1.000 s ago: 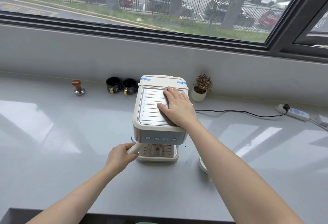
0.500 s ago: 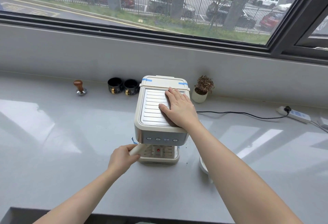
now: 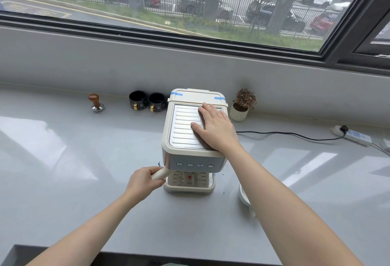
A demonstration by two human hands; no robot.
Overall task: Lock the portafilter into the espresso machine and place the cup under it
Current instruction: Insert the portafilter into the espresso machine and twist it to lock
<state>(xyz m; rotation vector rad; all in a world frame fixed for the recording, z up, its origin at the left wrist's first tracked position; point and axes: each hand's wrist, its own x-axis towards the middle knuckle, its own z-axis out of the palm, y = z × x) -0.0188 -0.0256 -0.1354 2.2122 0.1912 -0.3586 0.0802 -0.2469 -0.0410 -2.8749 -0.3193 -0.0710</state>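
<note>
espresso machine: cream plastic, ribbed metal top | counter: glossy grey

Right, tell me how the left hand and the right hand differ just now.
The left hand is curled around the cream portafilter handle below the espresso machine; the right hand lies flat, palm down, on the machine's ridged top. The left sits low at the front, the right higher and farther back. Both are bare and touch the machine.

Cream espresso machine upright on counter, cream portafilter handle angled left beneath it, two black cups behind-left
</note>
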